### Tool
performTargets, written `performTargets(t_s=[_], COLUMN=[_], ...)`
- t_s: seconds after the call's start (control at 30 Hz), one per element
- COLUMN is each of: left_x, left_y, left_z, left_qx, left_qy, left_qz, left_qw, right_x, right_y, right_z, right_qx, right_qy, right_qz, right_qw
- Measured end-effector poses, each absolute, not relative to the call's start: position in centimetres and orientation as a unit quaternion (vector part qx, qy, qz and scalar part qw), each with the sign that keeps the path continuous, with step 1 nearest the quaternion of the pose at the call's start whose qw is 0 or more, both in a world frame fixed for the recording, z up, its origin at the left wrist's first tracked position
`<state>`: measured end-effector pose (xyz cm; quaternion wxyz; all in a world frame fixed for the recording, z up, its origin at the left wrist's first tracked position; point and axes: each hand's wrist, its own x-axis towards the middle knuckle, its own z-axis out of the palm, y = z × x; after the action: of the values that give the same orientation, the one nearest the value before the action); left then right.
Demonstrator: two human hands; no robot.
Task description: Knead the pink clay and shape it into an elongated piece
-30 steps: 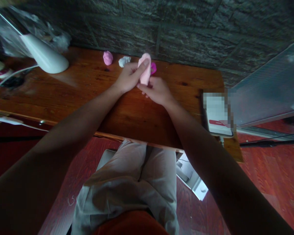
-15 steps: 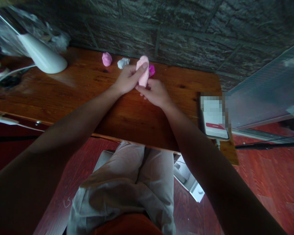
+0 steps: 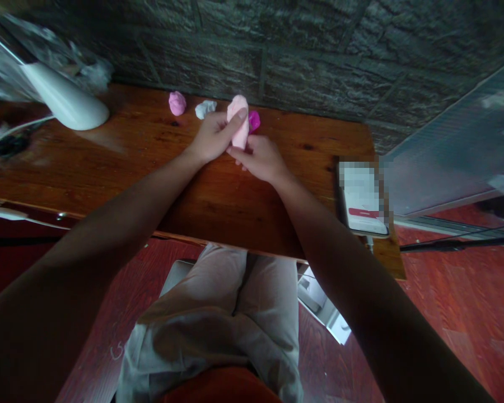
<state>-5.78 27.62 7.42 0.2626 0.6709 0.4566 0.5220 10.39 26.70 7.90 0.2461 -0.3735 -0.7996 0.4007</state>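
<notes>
Pale-pink piece [image 3: 241, 134], elongated, held in two hands

Item one: the piece, soft-looking, its long side running away from the body. It lies between the two hands, its far end rising past the left thumb and its near end meeting the right fingers. Whether it touches the wooden table [image 3: 315, 179] beneath cannot be told.

Left hand [image 3: 210, 139]: closed on the piece from the left, thumb laid across its face, probably to steady it; the fingers behind are hidden.

Right hand [image 3: 264, 158]: narrowed about the lower end, thumb and curled fingers against it, apparently to support or press that end.

Further stock, in a row near the stone-patterned wall [image 3: 302, 73]: one pink lump [image 3: 177, 103]; one white lump [image 3: 204, 109], just beyond the left hand; one magenta lump [image 3: 255, 121], partly covered by the piece. Their place at the back seems to leave elbow room in front.

Sundries: a phone [image 3: 361, 193], cable attached, at the right end, presumably aside to avoid the forearms; a white lamp base [image 3: 69, 103], far left.
</notes>
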Motion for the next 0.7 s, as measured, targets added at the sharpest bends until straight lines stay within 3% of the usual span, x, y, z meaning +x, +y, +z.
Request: performTargets(t_s=[0.13, 0.7], left_x=[-5.7, -5.1], left_y=[27.4, 26.7], left_z=[7.7, 7.7], left_qx=[0.694, 0.687], left_qy=[0.443, 0.420], left_qz=[0.498, 0.525], left_qw=[0.273, 0.274], right_x=[10.3, 10.1], right_y=[26.4, 25.9], right_z=[8.1, 9.5], right_qx=[-0.399, -0.405], right_qy=[-0.779, -0.770], right_qz=[0.392, 0.394], right_qw=[0.282, 0.298])
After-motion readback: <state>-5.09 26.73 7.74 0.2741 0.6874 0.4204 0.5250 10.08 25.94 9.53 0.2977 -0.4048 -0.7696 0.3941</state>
